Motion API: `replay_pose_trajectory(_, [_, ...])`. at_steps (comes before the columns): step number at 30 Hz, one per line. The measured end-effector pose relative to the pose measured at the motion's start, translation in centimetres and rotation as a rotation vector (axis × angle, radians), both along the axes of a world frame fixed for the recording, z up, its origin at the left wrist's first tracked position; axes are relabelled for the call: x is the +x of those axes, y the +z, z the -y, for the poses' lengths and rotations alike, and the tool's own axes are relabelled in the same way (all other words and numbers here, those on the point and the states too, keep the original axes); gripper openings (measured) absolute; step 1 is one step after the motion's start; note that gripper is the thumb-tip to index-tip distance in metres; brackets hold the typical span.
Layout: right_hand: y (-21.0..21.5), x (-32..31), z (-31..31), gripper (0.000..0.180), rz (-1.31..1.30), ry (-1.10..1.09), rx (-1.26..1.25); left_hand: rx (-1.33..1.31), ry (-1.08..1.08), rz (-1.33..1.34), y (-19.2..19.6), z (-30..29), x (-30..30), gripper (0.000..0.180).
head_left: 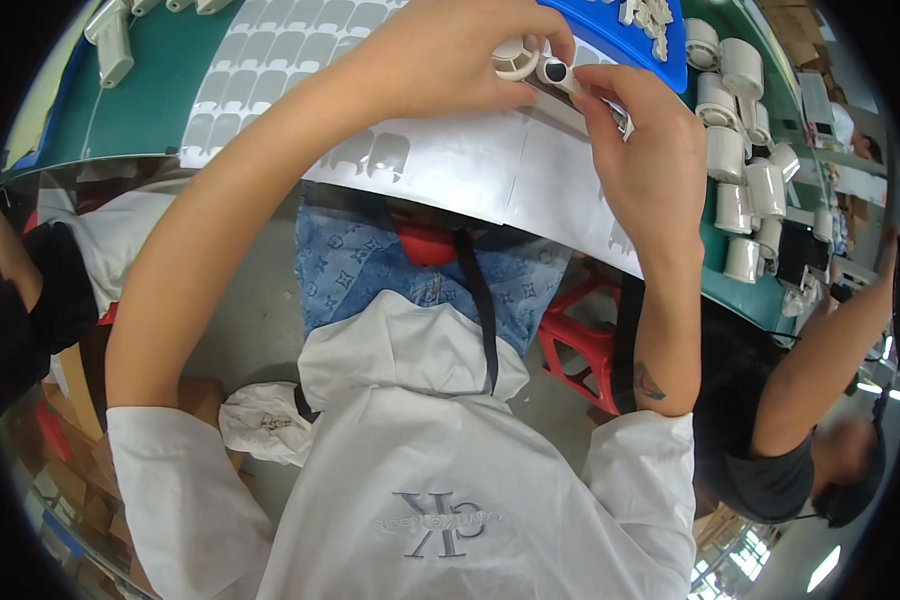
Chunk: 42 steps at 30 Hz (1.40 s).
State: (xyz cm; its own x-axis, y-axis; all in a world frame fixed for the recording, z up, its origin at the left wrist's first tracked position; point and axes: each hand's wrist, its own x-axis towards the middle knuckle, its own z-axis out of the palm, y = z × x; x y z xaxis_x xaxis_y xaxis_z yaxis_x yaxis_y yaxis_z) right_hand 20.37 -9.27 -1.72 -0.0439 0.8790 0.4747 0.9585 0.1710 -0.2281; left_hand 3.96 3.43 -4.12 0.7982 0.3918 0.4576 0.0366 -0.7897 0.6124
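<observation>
- A small white round part (pixel 516 57) is being pinched in the fingers of the left hand (pixel 450 55), which are closed together on it, above the far edge of the desk (pixel 150 110).
- A second small white piece with a dark round face (pixel 557 72) is being gripped between thumb and fingertips of the right hand (pixel 640 140), just beside the first, the two nearly touching.
- The two pieces are judged as being brought together; whether they are already joined cannot be told.
- A white sheet of grey stickers (pixel 270 50) is being lain over by both hands; some of its places near the desk's near edge are seen emptied, many are still filled, so much work is judged to be left.
- A row of white cylindrical housings (pixel 740 130) is being kept along the desk's right edge, and a blue tray (pixel 630 40) of small white parts at its far edge.
- A co-worker's arm (pixel 830 350) is being held near the right corner, apart from the hands; nothing is seen blocking them.
</observation>
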Motion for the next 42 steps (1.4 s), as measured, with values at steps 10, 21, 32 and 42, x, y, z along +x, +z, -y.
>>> replay_pose_trajectory(10, [0.0, 0.7, 0.2, 0.012, -0.137, -0.042, -0.040, -0.032, -0.026, 0.043, -0.3, -0.2, 0.5, 0.031])
replay_pose_trajectory(21, [-0.2, -0.7, 0.1, 0.013, 0.130, -0.008, -0.005, -0.010, -0.062, 0.010, -0.3, -0.6, -0.2, 0.031])
replay_pose_trajectory(32, [0.0, 0.0, -2.1, 0.022, -0.098, 0.125, -0.055, -0.001, 0.042, -0.034, -0.3, -0.8, -0.6, 0.044])
replay_pose_trajectory(42, [1.5, -0.7, -0.6, 0.021, -0.779, -0.002, 0.158, -0.046, 0.052, -0.028, -1.1, -0.6, 0.1, 0.046])
